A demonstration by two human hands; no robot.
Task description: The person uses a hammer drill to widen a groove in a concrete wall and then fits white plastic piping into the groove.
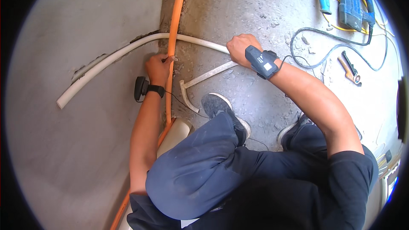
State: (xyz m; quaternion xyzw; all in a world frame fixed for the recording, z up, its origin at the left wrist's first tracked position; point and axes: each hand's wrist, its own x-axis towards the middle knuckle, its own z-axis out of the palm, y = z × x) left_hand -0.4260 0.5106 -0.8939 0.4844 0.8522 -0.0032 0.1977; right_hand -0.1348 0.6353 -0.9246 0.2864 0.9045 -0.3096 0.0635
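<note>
A worker's right hand [242, 47] closes around the end of a long, curved white plastic pipe [149, 38], which passes beneath a slim orange plastic pipe [172, 38] and arcs across a smooth grey wall [72, 21]. The left hand [158, 67] touches the orange pipe, fingers bent — whether it grips cannot be told. A bent, dusty white pipe [208, 74] reaches the right hand's underside (a blue power tool [351, 8] lies at upper right).
</note>
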